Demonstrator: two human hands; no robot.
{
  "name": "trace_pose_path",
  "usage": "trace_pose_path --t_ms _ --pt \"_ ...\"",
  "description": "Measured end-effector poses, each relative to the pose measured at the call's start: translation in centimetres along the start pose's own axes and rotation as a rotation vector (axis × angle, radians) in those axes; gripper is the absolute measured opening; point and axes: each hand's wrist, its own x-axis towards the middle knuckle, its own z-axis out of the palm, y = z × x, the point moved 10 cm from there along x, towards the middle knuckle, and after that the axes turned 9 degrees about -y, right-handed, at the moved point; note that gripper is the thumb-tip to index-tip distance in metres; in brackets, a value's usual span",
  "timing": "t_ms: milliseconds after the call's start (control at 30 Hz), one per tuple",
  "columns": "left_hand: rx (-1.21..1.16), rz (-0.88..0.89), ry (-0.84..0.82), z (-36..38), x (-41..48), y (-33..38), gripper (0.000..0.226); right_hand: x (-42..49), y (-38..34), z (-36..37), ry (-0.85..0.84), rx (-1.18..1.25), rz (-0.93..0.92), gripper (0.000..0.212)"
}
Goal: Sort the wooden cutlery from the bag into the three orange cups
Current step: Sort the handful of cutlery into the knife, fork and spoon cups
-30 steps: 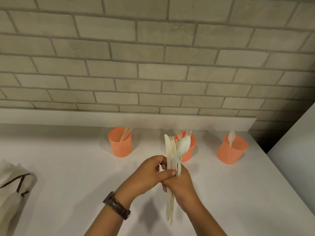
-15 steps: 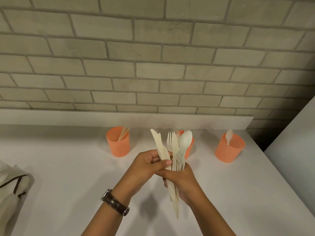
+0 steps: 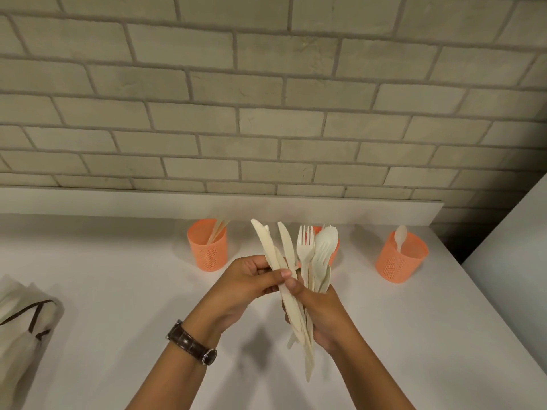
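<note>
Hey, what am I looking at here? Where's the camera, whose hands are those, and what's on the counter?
No machine here. The picture comes from a camera worn on a person's head, looking down at their own hands. The right hand grips a bundle of wooden cutlery by the handles, forks and spoons among it; the left hand, wristwatch on that arm, pinches the knives fanned out from it. Three orange cups stand on the white counter: the left cup holds a couple of wooden pieces, the right cup a spoon, and the middle cup is mostly hidden behind the bundle. A cloth bag lies at the left edge.
</note>
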Motion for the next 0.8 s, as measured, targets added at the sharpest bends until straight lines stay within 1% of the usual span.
trace_pose_path --t_ms 100,133,167,267,400,533,633,667,733,800 --pt "-0.017 0.007 0.034 -0.2 0.1 -0.1 0.015 0.1 0.4 -0.7 0.056 0.036 0.031 0.038" --pt "-0.015 0.010 0.044 -0.3 0.1 -0.1 0.015 0.1 0.4 -0.8 0.070 0.035 0.034 0.039" --pt "-0.005 0.014 0.052 -0.3 0.1 -0.2 0.015 0.2 0.5 -1.1 0.083 0.029 0.032 0.045" --pt "0.026 0.014 0.074 -0.4 0.0 -0.3 0.017 0.2 0.4 -1.5 0.096 -0.003 0.011 0.071" --pt "0.042 -0.012 0.066 -0.3 0.0 -0.2 0.018 0.2 0.7 -1.6 0.087 0.014 0.001 0.077" --pt "-0.035 -0.023 0.029 -0.4 0.1 -0.1 0.018 0.3 0.7 -1.4 0.052 0.051 0.018 0.076" --pt "-0.086 -0.006 -0.039 -0.2 0.1 0.1 0.029 0.0 0.0 -2.0 0.127 -0.021 0.015 0.081" --pt "-0.093 -0.003 -0.056 -0.2 0.1 0.1 0.032 -0.1 -0.2 -2.4 0.164 -0.049 0.011 0.078" --pt "-0.102 -0.004 -0.074 -0.2 0.0 0.2 0.033 -0.4 -0.6 -2.8 0.211 -0.079 -0.006 0.061" --pt "-0.126 -0.004 -0.100 0.1 0.0 0.1 0.031 -0.4 -0.9 -3.0 0.240 -0.104 -0.014 0.050"
